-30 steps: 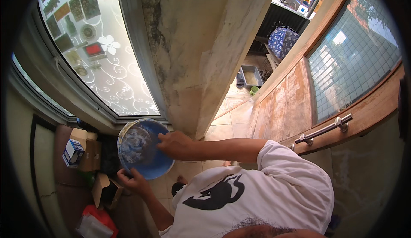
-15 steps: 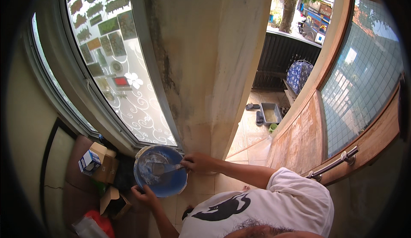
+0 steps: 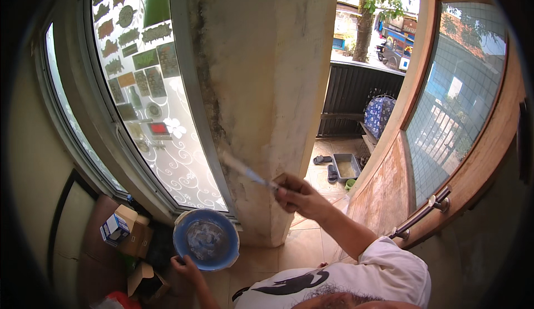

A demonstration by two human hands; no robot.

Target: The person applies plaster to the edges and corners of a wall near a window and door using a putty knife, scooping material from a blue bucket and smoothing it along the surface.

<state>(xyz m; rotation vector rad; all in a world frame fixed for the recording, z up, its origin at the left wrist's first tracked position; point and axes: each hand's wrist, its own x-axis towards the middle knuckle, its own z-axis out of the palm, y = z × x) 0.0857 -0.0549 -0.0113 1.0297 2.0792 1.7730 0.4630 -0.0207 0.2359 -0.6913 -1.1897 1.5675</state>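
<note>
My right hand (image 3: 297,195) is closed round the handle of a putty knife (image 3: 253,175), lifted in front of the wall pillar (image 3: 245,103). The knife points up and left, its pale blade end close to the stained plaster; I cannot tell whether it touches. Below, a round blue basin (image 3: 231,253) has whitish paste (image 3: 204,239) smeared over its bottom. At the basin's near left edge, my left hand (image 3: 186,267) grips the rim, with part of its fingers hidden under it.
Left of the basin are open cardboard boxes (image 3: 142,234), a blue-and-white box (image 3: 114,228) and a red bag (image 3: 125,299). A frosted window (image 3: 183,170) borders the pillar. At right stands a wooden door (image 3: 384,181) with a metal handle (image 3: 423,211); sandals (image 3: 332,172) and a grey tub (image 3: 346,167) lie outside.
My right hand has lifted the putty knife out of the basin, up and to the right toward the pillar. My left hand still holds the basin, which sits slightly lower in view.
</note>
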